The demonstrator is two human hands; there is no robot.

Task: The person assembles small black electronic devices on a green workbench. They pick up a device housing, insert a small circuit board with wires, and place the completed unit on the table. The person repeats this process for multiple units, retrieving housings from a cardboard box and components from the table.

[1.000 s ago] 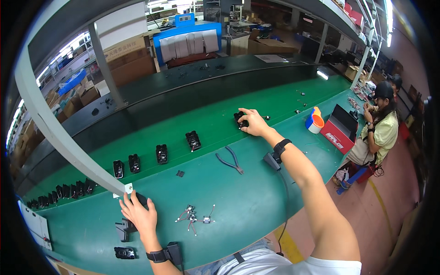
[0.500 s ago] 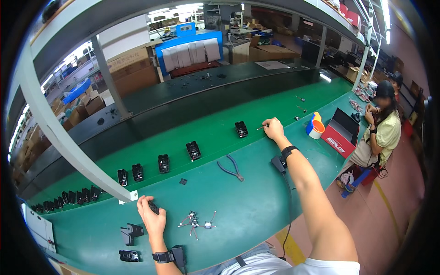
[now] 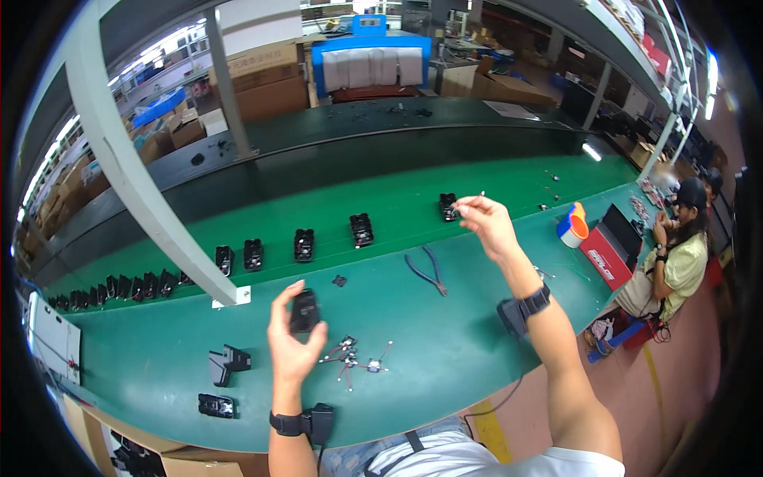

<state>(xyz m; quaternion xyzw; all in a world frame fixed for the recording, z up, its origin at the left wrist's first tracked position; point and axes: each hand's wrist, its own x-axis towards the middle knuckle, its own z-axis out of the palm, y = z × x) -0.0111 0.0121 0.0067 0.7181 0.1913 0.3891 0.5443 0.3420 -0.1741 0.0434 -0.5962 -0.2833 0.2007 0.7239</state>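
Observation:
My left hand (image 3: 292,346) is raised over the green table, thumb and fingers closed round a black plastic housing (image 3: 304,312). My right hand (image 3: 494,229) is held up near the belt with its fingertips pinched. A small thin piece with a pale tip shows at them, too small to name. Just left of those fingers, an open black housing (image 3: 448,205) lies on the belt. Blue-handled cutting pliers (image 3: 427,271) rest on the table between my hands. Several small parts with red and black wires (image 3: 350,358) lie beside my left hand.
More black housings (image 3: 304,245) line the green belt (image 3: 405,215) leftward. A grey post (image 3: 151,175) stands at left. Two black pieces (image 3: 228,364) (image 3: 216,406) lie at near left. Tape roll (image 3: 571,227), red box (image 3: 610,246) and a seated person (image 3: 683,238) are at right.
My left hand has lifted the black housing up and to the right. My right hand has risen off the belt, fingers pinched. The whole view has shifted.

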